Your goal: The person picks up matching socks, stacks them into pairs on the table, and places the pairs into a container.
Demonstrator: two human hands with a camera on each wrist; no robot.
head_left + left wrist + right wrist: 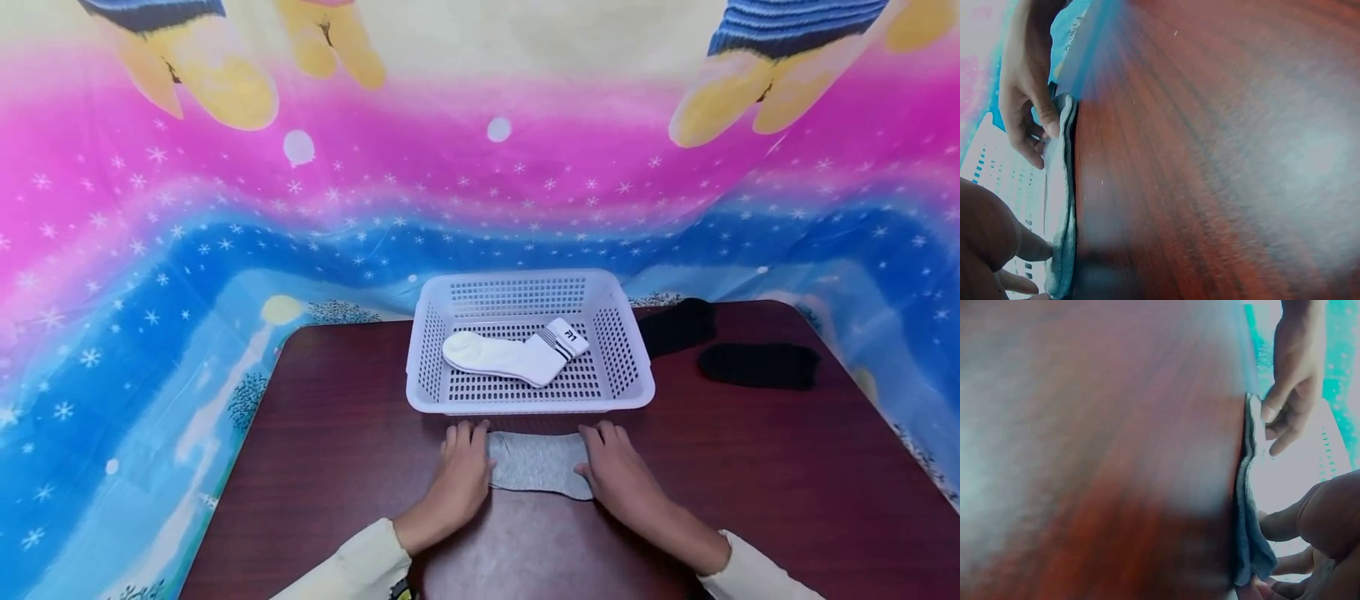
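A grey sock [537, 463] lies flat and crosswise on the table, just in front of the white basket. Its edge shows stacked layers in both wrist views. My left hand [465, 471] holds the left end, the thumb [1035, 247] pressed on top. At the opposite end my right hand [622, 473] grips the fabric between the thumb [1282, 524] on its upper face and a fingertip under the edge. Inside the basket [529, 407] rests a white sock [498, 357] with dark stripes and lettering at its cuff.
Two black socks lie to the right of the basket: one [678, 325] partly behind its side, the other [759, 365] nearer the table's right edge. The dark red wooden table [330, 467] backs onto a colourful printed cloth [450, 167].
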